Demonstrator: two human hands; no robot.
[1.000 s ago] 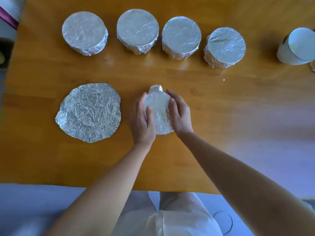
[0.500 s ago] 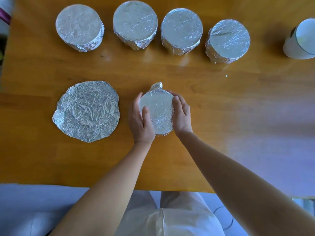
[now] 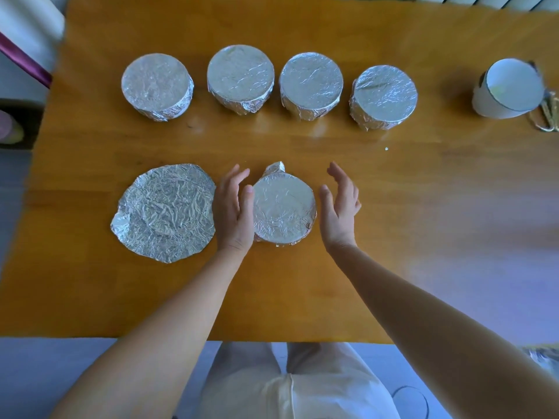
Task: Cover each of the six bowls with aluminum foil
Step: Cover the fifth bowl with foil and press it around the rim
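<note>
Flanking the wrapped bowl [image 3: 284, 207] on the table [image 3: 393, 237], both hands are spread: left hand [image 3: 234, 213] against its side, right hand [image 3: 340, 207] just apart; a foil sheet [image 3: 165, 213] lies left.

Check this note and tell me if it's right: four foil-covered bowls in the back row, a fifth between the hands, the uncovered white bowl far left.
Wrong on one point: the head view shows the uncovered white bowl at the far right, not left. The rest stands: four foil-covered bowls in back, a fifth bowl between the left hand and right hand.
</note>
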